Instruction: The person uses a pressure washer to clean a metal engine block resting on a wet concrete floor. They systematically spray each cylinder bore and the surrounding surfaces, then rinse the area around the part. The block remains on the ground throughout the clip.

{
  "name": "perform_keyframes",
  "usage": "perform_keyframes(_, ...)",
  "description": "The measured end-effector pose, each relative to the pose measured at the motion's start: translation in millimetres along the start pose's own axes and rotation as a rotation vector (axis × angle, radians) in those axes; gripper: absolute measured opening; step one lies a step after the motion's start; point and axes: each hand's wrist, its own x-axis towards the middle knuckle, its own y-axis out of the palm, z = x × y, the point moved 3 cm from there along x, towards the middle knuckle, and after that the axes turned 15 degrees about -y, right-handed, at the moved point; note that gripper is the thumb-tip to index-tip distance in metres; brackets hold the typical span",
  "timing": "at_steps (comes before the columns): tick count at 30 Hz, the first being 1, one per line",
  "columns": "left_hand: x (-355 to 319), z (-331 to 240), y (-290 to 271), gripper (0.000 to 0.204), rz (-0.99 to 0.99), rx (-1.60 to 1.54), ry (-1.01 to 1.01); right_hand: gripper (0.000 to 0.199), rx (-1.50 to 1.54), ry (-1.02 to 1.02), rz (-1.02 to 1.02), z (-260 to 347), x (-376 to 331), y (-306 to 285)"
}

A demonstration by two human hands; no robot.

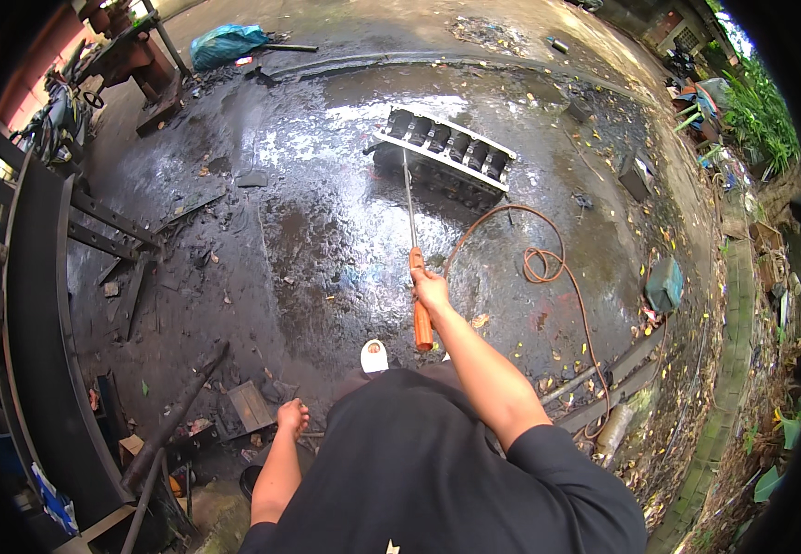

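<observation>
My right hand (432, 289) is closed round the orange grip of a long spray lance (423, 325). The lance's thin metal tube runs away from me, and its tip is at the near side of an engine block (442, 150). That block lies on the wet ground with a row of several round cylinder bores facing up. Low on the left, my left hand (293, 418) hangs with its fingers curled in and nothing visible in them. It is close to a small wooden board (251, 407).
A thin brown hose (562, 265) loops over the dark wet concrete (326, 240) right of the lance. Steel beams (45, 323) and a rusty pipe (179, 415) stand at the left. A blue plastic bag (225, 46) lies at the far left, a green container (664, 284) at the right.
</observation>
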Motion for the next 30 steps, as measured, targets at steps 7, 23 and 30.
perform_keyframes(7, 3.9, -24.4, 27.2, 0.026, 0.011, 0.106, 0.027, 0.025, 0.554, 0.006, 0.096, 114.0, 21.4, -97.8)
perform_keyframes(23, -150.3, -166.4, 381.5, 0.027, 0.342, 0.414, 0.523, 0.078, 0.324, -0.488, 0.011, 319.4, 50.7, -412.2)
perform_keyframes(30, -377.7, -166.0, 660.0, 0.033, 0.849, 0.567, 1.062, 0.043, 0.489, -0.573, -0.002, 316.6, 113.8, -467.1)
